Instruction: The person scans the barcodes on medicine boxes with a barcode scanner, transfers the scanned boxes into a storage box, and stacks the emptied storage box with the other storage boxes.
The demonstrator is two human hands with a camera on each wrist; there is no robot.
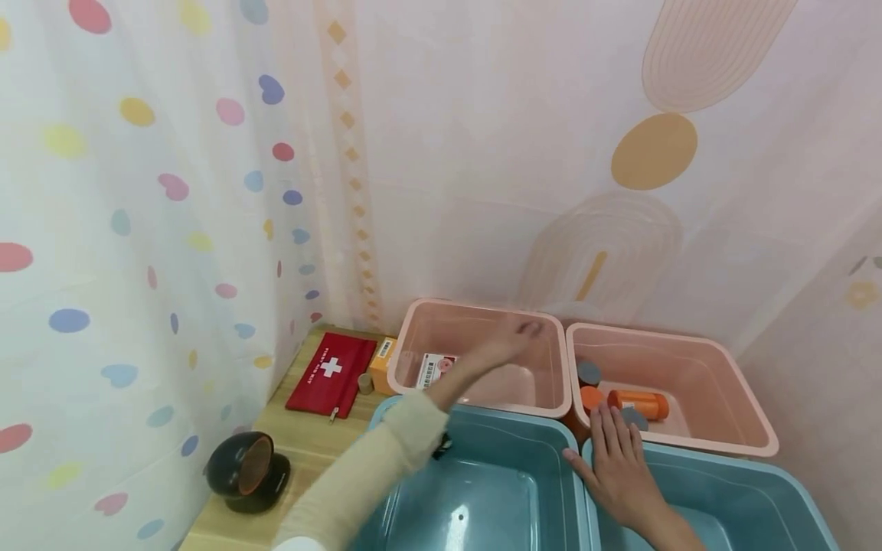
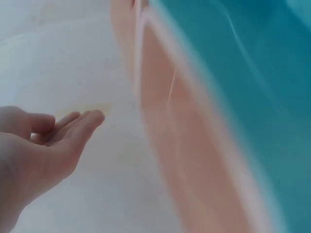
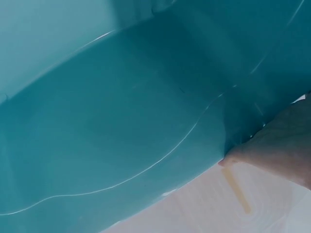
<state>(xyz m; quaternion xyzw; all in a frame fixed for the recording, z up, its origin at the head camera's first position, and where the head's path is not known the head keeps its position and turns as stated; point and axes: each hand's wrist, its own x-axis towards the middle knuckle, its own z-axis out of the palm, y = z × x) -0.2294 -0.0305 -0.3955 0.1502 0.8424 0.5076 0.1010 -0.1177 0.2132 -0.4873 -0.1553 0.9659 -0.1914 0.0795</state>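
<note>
My left hand (image 1: pixel 506 344) reaches over the left pink bin (image 1: pixel 544 383) and is blurred in the head view. The left wrist view shows the same hand (image 2: pixel 53 141) with loosely bent fingers and nothing between them. A white box with red print (image 1: pixel 432 369) lies in that bin, left of the forearm. My right hand (image 1: pixel 623 478) rests at the far rim of the right blue bin (image 1: pixel 758 490), fingers straight and spread. Beyond its fingertips, an orange bottle (image 1: pixel 635 403) lies in the right pink bin (image 1: pixel 730 413), with a grey cap (image 1: pixel 589 373) and an orange cap (image 1: pixel 591 397) nearby.
My left sleeve crosses the left blue bin (image 1: pixel 482 467), which has a small black thing (image 1: pixel 442 445) by its wall. On the wooden table (image 1: pixel 306 444) lie a red first aid pouch (image 1: pixel 331 375), an orange box (image 1: pixel 381 367) and a black rounded object (image 1: pixel 244 467). Curtains hang behind.
</note>
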